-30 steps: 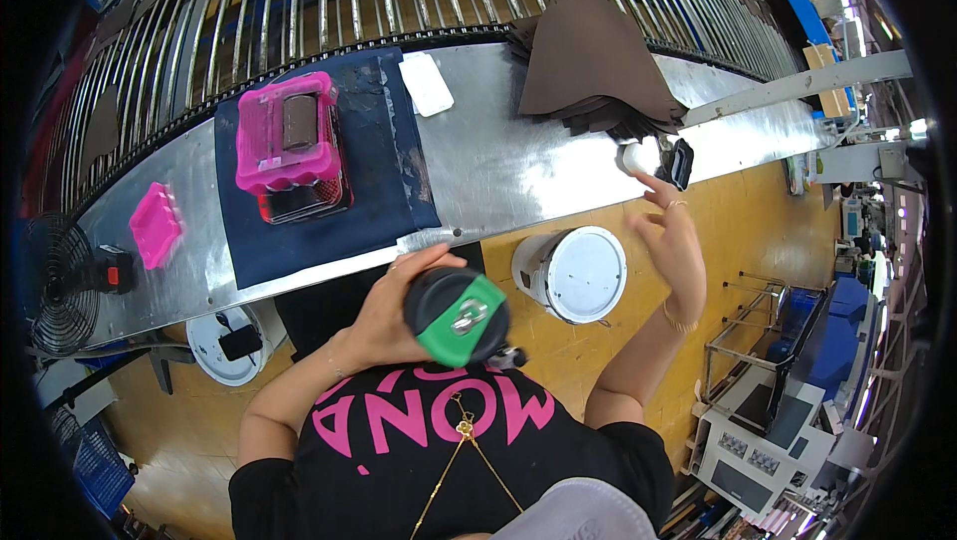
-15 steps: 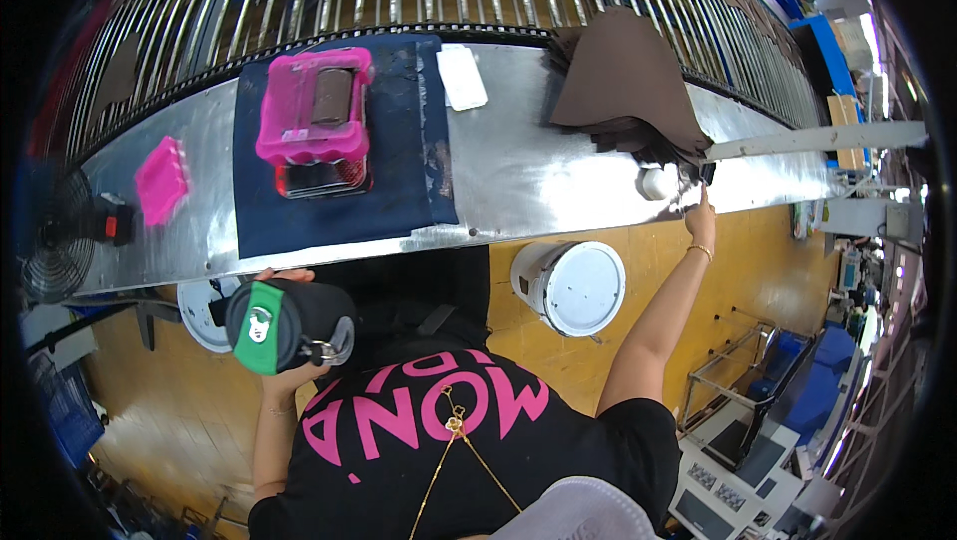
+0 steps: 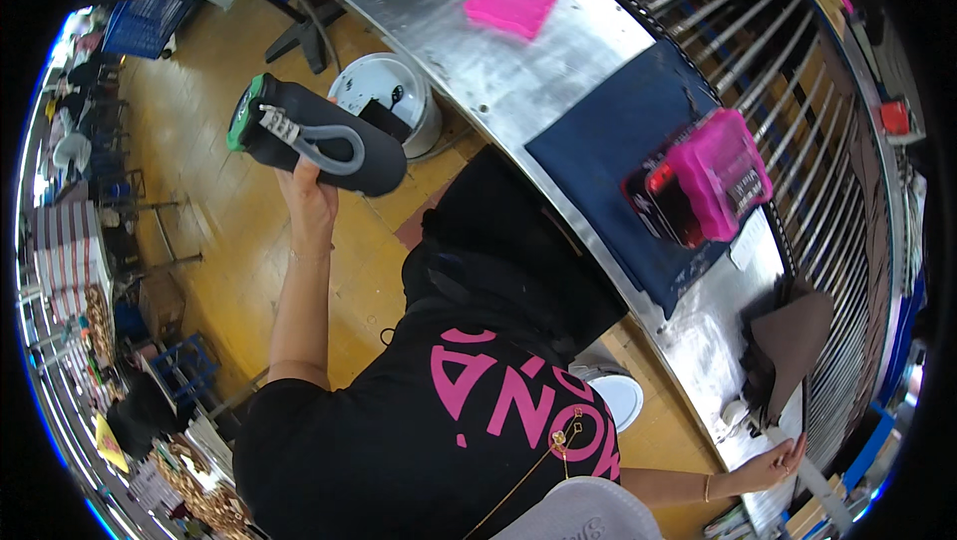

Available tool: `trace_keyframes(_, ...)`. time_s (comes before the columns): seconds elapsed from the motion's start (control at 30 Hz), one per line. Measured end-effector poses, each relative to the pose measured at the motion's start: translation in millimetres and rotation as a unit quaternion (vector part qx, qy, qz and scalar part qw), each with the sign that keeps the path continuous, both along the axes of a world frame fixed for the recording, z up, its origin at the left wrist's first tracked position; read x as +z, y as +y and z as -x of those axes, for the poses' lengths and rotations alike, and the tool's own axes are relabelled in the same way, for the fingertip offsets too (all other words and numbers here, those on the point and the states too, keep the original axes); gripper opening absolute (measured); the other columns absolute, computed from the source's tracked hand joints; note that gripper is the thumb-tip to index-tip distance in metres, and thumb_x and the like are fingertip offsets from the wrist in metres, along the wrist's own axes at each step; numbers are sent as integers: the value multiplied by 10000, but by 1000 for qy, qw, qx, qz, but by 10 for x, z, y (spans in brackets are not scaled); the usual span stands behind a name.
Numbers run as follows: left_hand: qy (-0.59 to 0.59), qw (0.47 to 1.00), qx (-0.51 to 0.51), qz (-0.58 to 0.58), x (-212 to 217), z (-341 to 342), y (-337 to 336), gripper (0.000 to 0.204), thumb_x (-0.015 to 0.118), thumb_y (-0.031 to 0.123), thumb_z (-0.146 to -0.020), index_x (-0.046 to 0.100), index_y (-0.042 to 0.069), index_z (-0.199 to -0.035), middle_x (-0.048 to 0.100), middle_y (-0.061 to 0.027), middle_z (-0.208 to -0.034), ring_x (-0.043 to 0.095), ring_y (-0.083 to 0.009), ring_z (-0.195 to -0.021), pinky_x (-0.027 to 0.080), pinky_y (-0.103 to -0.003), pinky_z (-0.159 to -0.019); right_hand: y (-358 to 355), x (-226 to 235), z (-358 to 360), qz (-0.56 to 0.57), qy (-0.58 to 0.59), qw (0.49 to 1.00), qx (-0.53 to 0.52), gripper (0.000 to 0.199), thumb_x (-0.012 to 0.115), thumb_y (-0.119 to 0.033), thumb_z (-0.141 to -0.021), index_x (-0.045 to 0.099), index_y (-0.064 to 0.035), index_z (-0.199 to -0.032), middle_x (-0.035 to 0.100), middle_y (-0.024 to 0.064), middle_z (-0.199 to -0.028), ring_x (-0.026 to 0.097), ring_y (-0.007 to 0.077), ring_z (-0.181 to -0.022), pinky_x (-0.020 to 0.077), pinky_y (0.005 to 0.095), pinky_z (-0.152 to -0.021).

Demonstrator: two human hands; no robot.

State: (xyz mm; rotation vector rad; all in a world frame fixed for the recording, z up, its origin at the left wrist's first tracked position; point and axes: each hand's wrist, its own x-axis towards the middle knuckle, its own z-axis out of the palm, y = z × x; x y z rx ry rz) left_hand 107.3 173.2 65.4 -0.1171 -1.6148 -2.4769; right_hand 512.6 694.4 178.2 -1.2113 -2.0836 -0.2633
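Left hand clasping dark bottle round body — likely for support. Right hand near pale bar — fingers bent, hold indiscernible.

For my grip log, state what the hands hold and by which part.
Left hand: the black bottle, by the side of its body. Right hand: cannot be told.
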Motion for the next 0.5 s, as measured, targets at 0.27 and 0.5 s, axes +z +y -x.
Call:
trace_keyframes(0.27,-53,954,193,225,-1010,1028,-858,655,831,96,-662,476,23,-1208,577,-92,-1115,583,-188,-997,477,-322,-886,-507,455,1240,-77,-90,979,166,271,502,-159,-963,642,4,-1128,611,109,-1189,564,252,-1091,432,342,-942)
trace_keyframes(0.5,-129,869,305,368,-2316,2088,-1008,699,857,233,-579,509,-11,-1134,617,-165,-1050,605,-282,-959,468,-366,-861,-705,483,1626,86,-85,978,172,262,464,-88,-977,567,19,-1193,601,121,-1149,585,192,-1010,464,310,-895)
